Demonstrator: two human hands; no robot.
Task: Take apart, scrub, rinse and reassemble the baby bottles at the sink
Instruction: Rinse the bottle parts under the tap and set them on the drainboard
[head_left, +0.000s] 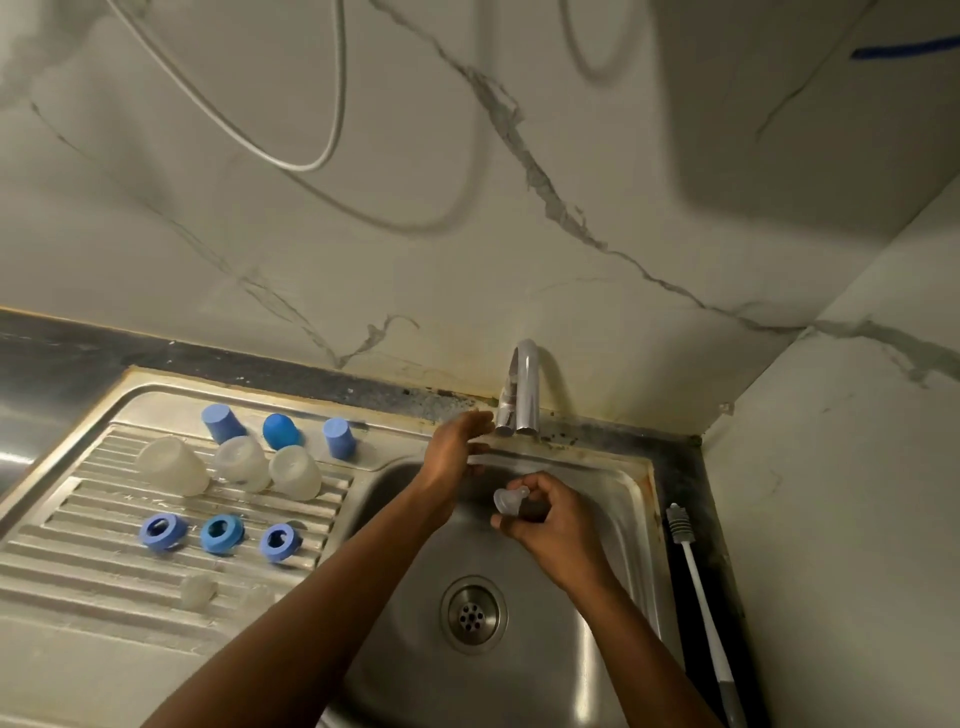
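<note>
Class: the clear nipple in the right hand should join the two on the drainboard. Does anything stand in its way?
Yes. The left forearm lies across the sink's left side, between the clear nipple pinched by the right hand and the two loose nipples on the drainboard. Nothing else visible blocks that path.

No text to read anywhere, honestly. The blue caps (223, 422), blue rings (163, 531), clear bottles (242, 462), tap (522, 389) and brush (696, 571) show no lettering, and any small markings are too blurry to make out.
</note>
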